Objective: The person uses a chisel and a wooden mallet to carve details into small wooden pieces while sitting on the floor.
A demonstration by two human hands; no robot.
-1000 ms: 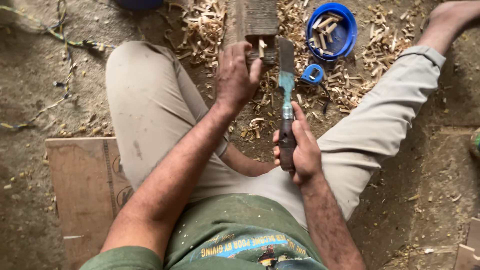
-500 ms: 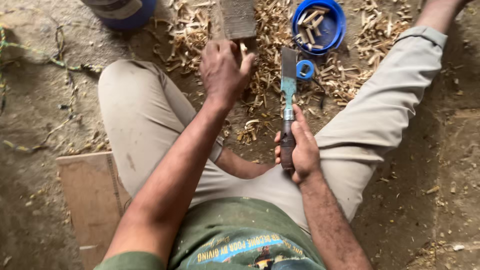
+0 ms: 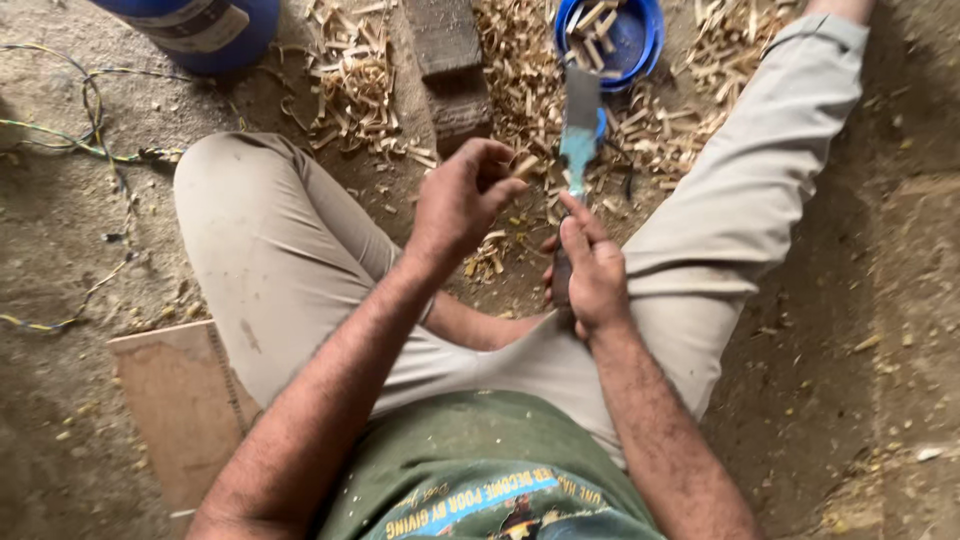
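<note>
gripping chisel [image 3: 578,140], right hand [image 3: 592,275]

The small wood piece [image 3: 524,166] was a short, pale sliver, pinched at the fingertips of the left hand [image 3: 462,200] and raised above the shavings on the floor. The blade tool [image 3: 578,140] had a dark handle gripped in the right hand [image 3: 592,272]; its flat, bluish blade pointed far, just right of the wood piece.
</note>
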